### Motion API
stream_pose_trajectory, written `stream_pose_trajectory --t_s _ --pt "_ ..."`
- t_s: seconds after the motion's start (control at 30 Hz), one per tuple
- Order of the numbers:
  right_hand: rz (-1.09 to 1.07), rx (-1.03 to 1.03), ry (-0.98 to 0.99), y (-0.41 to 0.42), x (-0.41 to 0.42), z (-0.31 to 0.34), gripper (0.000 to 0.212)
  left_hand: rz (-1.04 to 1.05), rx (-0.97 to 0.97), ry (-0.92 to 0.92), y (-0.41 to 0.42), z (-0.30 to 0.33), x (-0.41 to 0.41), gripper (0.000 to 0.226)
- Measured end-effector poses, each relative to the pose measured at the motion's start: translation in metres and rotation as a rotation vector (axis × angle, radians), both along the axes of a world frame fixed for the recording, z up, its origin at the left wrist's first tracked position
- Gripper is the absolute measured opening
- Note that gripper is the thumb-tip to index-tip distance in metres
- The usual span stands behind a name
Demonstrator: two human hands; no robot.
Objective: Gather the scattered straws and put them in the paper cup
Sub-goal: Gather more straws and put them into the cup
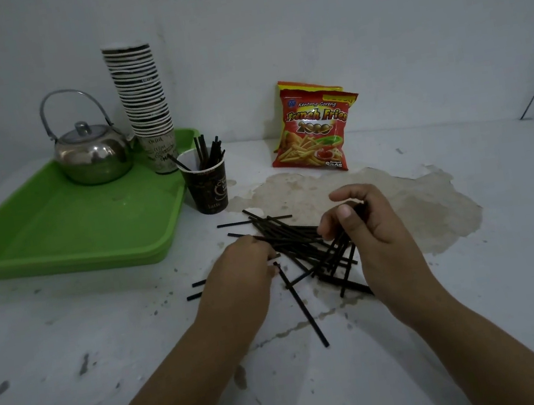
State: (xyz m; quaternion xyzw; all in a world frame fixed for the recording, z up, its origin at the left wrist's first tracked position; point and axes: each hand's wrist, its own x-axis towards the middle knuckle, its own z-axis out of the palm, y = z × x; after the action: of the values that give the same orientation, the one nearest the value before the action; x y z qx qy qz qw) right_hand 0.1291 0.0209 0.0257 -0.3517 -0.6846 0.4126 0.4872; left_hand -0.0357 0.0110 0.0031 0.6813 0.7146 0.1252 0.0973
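A heap of thin black straws [293,238] lies scattered on the white table [104,330] in front of me. My right hand [365,222] grips a bundle of several straws, their lower ends fanning down into the heap. My left hand [243,261] reaches into the heap's left side with fingers curled round some straws. A dark paper cup [208,190] stands upright just beyond the heap, holding several straws. One long straw [304,307] lies apart, nearer to me.
A green tray [65,229] at the left carries a steel kettle [91,152] and a tall stack of paper cups [145,106]. A red snack bag [312,129] leans against the wall. A brown stain [397,200] marks the table.
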Motion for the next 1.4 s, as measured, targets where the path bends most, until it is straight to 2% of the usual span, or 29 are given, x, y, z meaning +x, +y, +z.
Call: stream_pose_trajectory --t_s 0.1,0.17,0.23,0.33,0.37,0.5,0.6,0.7,0.77,0.8,0.87,0.97,1.03,1.13,1.2,1.3,1.4 --pt "0.000 -0.007 0.003 0.000 -0.001 -0.001 0.015 0.023 -0.155 0.060 0.007 0.002 0.000 0.032" --pt "-0.001 -0.015 0.011 0.000 -0.001 -0.002 0.013 0.041 -0.186 0.055 0.007 0.001 0.002 0.022" --pt "-0.007 -0.024 0.017 0.001 -0.001 -0.003 0.011 0.059 -0.062 0.040 0.002 -0.004 0.001 0.015" --pt "-0.028 -0.023 0.003 0.001 -0.001 -0.004 0.007 0.031 0.261 0.044 -0.010 -0.015 -0.002 0.013" --pt "-0.036 -0.016 -0.005 0.001 -0.001 -0.004 0.006 0.012 0.309 0.054 -0.012 -0.017 -0.003 0.011" --pt "-0.095 0.044 -0.152 0.002 0.001 -0.002 0.005 -0.033 0.280 0.042 -0.008 -0.021 -0.004 0.011" --pt "-0.149 0.076 -0.287 0.003 0.004 0.001 0.021 -0.025 0.186 0.014 0.002 -0.026 -0.006 0.015" --pt "-0.193 0.114 -0.379 0.003 0.006 0.005 0.021 -0.062 0.230 0.079 0.003 -0.031 -0.009 0.014" --pt "-0.212 0.110 -0.384 0.004 0.007 0.006 0.021 -0.084 0.282 0.132 -0.001 -0.032 -0.010 0.032" --pt "-0.213 0.097 -0.378 0.004 0.007 0.006 0.021 -0.097 0.314 0.130 -0.003 -0.032 -0.009 0.034" --pt "-0.199 0.059 -0.352 0.003 0.007 0.007 0.018 -0.150 0.396 0.146 -0.008 -0.029 -0.007 0.021" --pt "-0.164 0.014 -0.309 0.003 0.007 0.007 0.013 -0.175 0.426 0.151 -0.012 -0.030 -0.007 0.039" --pt "-0.155 -0.008 -0.285 0.004 0.008 0.006 0.010 -0.172 0.422 0.128 -0.012 -0.029 -0.008 0.041" --pt "-0.151 -0.048 -0.236 0.005 0.009 0.006 0.007 -0.048 0.306 -0.058 -0.008 -0.008 -0.006 0.024" --pt "-0.146 -0.072 -0.212 0.005 0.008 0.007 0.005 0.010 0.256 -0.415 -0.013 0.010 -0.004 0.019" --pt "-0.128 -0.096 -0.182 0.004 0.009 0.007 0.003 -0.050 0.635 -0.685 -0.026 0.027 0.001 0.028" --pt "-0.113 -0.103 -0.172 0.003 0.008 0.008 0.005 -0.105 0.675 -1.007 -0.028 0.033 0.002 0.033"
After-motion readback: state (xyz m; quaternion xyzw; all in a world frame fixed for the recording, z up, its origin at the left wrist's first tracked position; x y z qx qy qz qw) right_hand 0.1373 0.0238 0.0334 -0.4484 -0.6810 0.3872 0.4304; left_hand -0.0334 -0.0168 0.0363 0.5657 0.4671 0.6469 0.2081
